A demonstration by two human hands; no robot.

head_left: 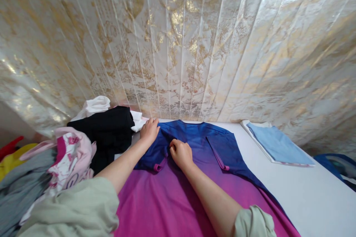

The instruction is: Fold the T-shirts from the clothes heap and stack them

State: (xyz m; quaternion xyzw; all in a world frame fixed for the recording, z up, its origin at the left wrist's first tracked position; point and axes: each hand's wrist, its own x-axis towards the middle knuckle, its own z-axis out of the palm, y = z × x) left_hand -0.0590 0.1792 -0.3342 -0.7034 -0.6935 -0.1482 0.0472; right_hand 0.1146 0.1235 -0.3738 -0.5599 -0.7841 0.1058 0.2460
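Observation:
A T-shirt (194, 177) that fades from dark blue at the neck to magenta lies spread out on the white table (278, 185). Both its sleeves are folded inward over the body, showing pink inner hems. At the shirt's left shoulder edge, my left hand (149, 132) is closed on the blue cloth, with its fingertips partly hidden. My right hand (182, 153) pinches the dark blue cloth by the left sleeve, thumb and fingers together. The right sleeve (224, 152) lies flat with no hand on it.
Rumpled clothes heap up on the left, among them a black garment (111, 127), a pink one (83, 148) and a grey one (25, 181). A folded light blue garment (278, 142) rests at the back right. A gold-patterned curtain (178, 44) hangs behind the table.

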